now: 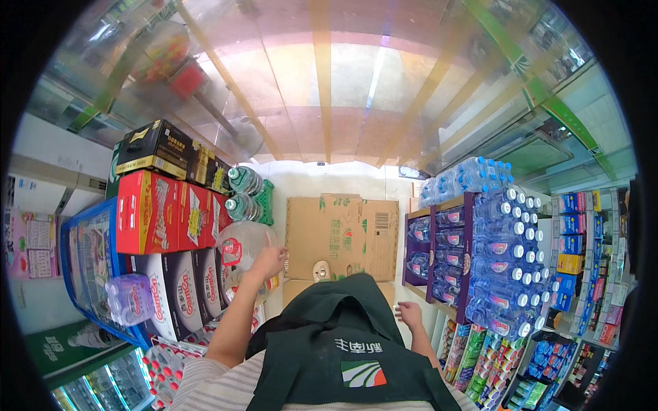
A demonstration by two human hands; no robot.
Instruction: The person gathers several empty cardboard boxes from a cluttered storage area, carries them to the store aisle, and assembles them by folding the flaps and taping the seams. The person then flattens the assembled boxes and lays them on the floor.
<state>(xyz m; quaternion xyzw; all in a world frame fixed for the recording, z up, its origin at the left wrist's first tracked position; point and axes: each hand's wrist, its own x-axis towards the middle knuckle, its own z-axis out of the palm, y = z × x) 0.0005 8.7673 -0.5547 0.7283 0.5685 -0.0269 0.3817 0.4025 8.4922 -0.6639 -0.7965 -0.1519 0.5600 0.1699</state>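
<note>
My left hand [271, 262] is raised at the left of the aisle, its fingers loosely bent and nothing visible in them. Just beyond it, partly covered by it, stands a large clear plastic water bottle [245, 240] with a red and white label; I cannot tell if the hand touches it. My right hand [410, 314] hangs at my right side, fingers loosely apart and holding nothing. It is nearest to the shelf with packaged snacks [473, 349]. A flattened cardboard sheet [343, 233] lies on the floor ahead, and my light shoe [321, 270] is at its near edge.
Stacked red boxes [161, 212], dark boxes [161, 147] and white-and-black cartons [175, 288] line the left. Several large green-tinted bottles [243, 205] stand there. Shrink-wrapped water bottles [504, 264] and purple cases [439, 250] fill the right. Clear strip curtains [322, 89] hang ahead.
</note>
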